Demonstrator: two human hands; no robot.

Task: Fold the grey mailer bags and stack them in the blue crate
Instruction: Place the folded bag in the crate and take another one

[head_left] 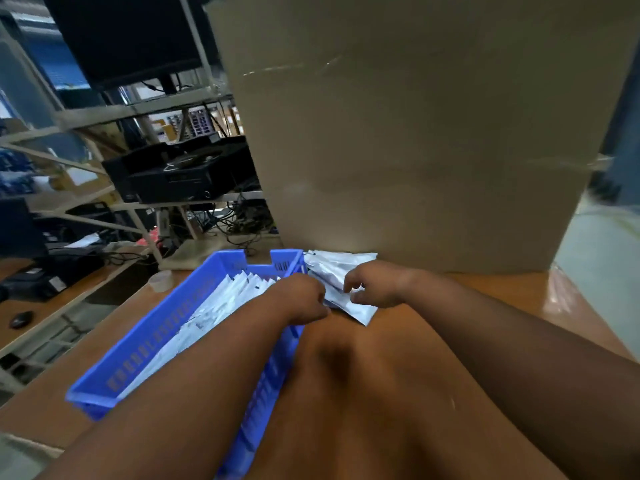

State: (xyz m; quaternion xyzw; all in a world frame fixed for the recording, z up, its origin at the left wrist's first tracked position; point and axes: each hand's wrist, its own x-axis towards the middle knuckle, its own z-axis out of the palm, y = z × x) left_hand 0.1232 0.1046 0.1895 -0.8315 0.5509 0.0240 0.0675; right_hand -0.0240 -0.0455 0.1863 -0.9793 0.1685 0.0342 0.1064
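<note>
A blue crate [156, 337] lies on the wooden table, with a row of several folded grey mailer bags [221, 299] inside it. Just right of the crate's far corner lies a loose pile of unfolded grey mailer bags [332, 268]. My left hand [304, 299] reaches across the crate's right wall with its fingers curled on the near edge of that pile. My right hand [374, 285] is over the pile, thumb and fingers pinching a bag. The image is blurred, so the exact grip is hard to read.
A big cardboard box [415, 133] stands directly behind the pile. A roll of clear tape [161, 280] sits left of the crate's far end. Metal shelving [138, 161] with black equipment and cables fills the left. The wooden table [381, 375] stretches towards me.
</note>
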